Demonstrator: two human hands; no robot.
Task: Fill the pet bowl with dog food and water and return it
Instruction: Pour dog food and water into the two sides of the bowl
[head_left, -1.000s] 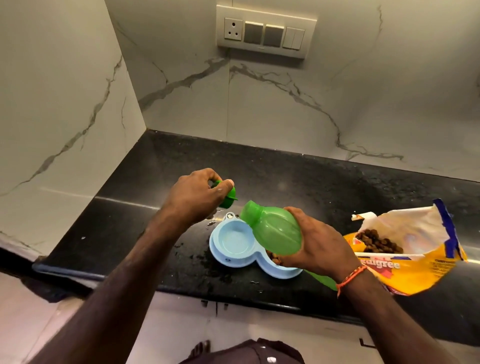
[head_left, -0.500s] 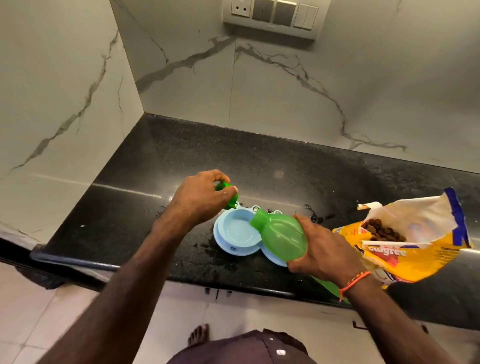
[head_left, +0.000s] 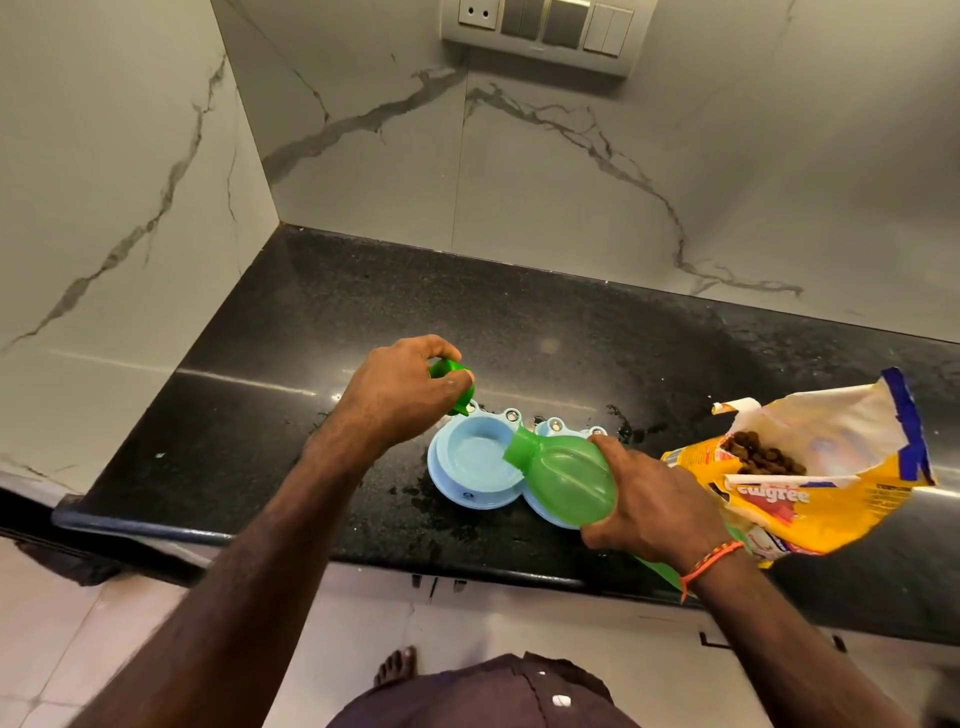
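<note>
Since the earlier frame, my right hand (head_left: 657, 506) is tipping the green bottle (head_left: 563, 475) lower, so its open neck is now hanging over the rim of the left compartment of the blue pet bowl (head_left: 470, 496), where it was held higher and further to the right. Item, right grip: fingers are wrapping round the bottle's body, clamping it, neck pointing left and down. Item, left hand (head_left: 397, 397): it is hovering just behind the bowl, its grip pinching the green cap (head_left: 451, 375) clear of the pour. Item, pet bowl: it is sitting on the black surface (head_left: 519, 332) near the front edge, the left compartment appearing to hold a little water, though I cannot tell the level; the right compartment is mostly hiding under the bottle and my hand, so I cannot tell whether it holds food. Item, dog food bag (head_left: 810, 483): it is lying open on the surface to the right, kibble showing at its mouth. Step in hand, by my judgement: watering the left compartment. Next move is calling for a steady tilt with the neck kept inside the rim, since wet patches are already spotting the surface around the bowl, then righting the bottle and fitting the cap back on.
</note>
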